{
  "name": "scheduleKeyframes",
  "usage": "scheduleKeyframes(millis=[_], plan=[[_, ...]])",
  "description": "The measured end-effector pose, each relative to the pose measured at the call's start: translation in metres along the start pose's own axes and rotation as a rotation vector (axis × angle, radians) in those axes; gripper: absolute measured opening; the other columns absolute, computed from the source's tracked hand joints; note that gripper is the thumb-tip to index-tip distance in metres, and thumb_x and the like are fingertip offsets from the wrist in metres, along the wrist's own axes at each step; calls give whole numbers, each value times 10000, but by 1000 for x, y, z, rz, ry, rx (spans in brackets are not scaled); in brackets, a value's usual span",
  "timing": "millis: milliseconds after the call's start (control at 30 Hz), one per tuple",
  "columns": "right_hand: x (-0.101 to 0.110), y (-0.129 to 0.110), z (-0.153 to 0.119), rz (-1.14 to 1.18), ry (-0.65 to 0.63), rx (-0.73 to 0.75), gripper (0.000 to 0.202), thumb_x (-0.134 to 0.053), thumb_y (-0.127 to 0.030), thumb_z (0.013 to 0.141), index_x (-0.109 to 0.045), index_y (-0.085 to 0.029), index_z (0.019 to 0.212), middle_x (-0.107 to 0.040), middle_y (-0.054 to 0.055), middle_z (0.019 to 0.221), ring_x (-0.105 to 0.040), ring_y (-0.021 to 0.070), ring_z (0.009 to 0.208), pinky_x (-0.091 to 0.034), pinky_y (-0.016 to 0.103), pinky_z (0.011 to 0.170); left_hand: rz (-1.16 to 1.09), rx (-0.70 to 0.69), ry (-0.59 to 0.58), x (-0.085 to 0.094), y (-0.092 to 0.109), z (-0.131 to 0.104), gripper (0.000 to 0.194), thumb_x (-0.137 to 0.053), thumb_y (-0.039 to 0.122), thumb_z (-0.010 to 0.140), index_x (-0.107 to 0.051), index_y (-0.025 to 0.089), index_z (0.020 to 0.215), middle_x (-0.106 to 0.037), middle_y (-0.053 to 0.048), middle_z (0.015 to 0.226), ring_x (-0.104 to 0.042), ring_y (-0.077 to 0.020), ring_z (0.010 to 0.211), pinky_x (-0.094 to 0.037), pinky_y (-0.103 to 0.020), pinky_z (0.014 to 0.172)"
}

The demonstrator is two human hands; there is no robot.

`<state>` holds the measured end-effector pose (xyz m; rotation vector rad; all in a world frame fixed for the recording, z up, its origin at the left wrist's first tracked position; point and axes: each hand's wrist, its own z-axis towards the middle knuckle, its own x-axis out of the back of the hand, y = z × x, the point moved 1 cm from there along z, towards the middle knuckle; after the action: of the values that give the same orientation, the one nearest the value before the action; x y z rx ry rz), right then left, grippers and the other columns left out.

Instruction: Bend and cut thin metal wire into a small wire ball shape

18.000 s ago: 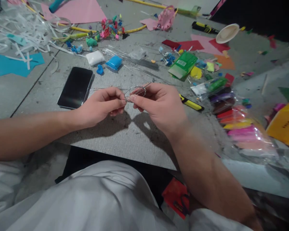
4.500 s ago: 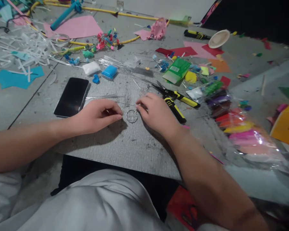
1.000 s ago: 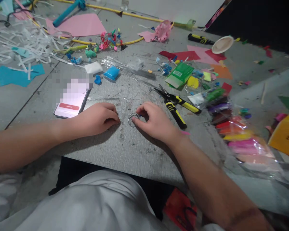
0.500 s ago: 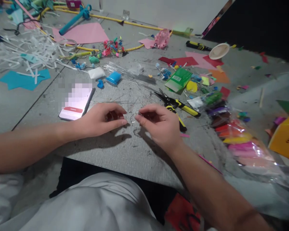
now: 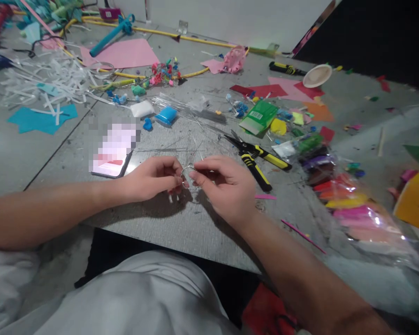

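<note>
Between my hands, just above the grey table [image 5: 150,209], is a small loop of thin silvery wire [image 5: 187,166]. My right hand [image 5: 226,186] pinches its right side between thumb and fingertips. On the loop's left side, my left hand [image 5: 157,177] also closes thumb and fingers on the wire. Part of the loop is hidden by the fingertips. A phone [image 5: 113,149] lies lit beside my left hand. Long straight wires [image 5: 164,150] lie behind it. Black and yellow pliers [image 5: 254,156] rest with handles spread, just beyond my right hand.
A blue clay packet [image 5: 166,115] and a white packet [image 5: 142,109] lie behind the phone. A green packet [image 5: 260,116] and bagged coloured clay [image 5: 356,204] are on the right. Shredded white strips [image 5: 49,77] cover the far left. A magenta stick [image 5: 302,236] lies by my right forearm.
My left hand has closed onto the wire loop, where its thumb and fingers were apart and empty before. The loop has risen slightly and moved left in my right hand.
</note>
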<state>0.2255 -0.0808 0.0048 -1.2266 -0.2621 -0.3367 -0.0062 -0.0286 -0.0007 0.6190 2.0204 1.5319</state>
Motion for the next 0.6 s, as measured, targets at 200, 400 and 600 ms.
scheduleKeyframes(millis=[200,400,600], plan=[[-5,0,-1,-52,-46,47,85,-904,-395,1013,-962,-391,950,-986,59,1086,-936,368,1067,-785,627,1089,-34,29,-94,-8,-9,-2,466,-1153,427,935,-754,194,1001,-876,-47,905,-852,-190,801,-701,-320,766],[0,5,-4,-29,-11,-31,97,-825,-432,1098,-921,-421,1089,-1006,39,1181,-971,392,1178,-772,704,1185,-125,52,-45,-7,-6,-3,611,-1209,446,896,-644,223,964,-921,-54,962,-906,-209,888,-671,-300,766],[3,-1,-3,231,84,-192,427,-1002,-327,904,-660,-394,1150,-924,-14,925,-935,309,887,-817,533,904,-237,84,20,-3,3,-6,544,-1082,241,983,-601,250,1238,-924,6,944,-872,-157,847,-580,-278,752]])
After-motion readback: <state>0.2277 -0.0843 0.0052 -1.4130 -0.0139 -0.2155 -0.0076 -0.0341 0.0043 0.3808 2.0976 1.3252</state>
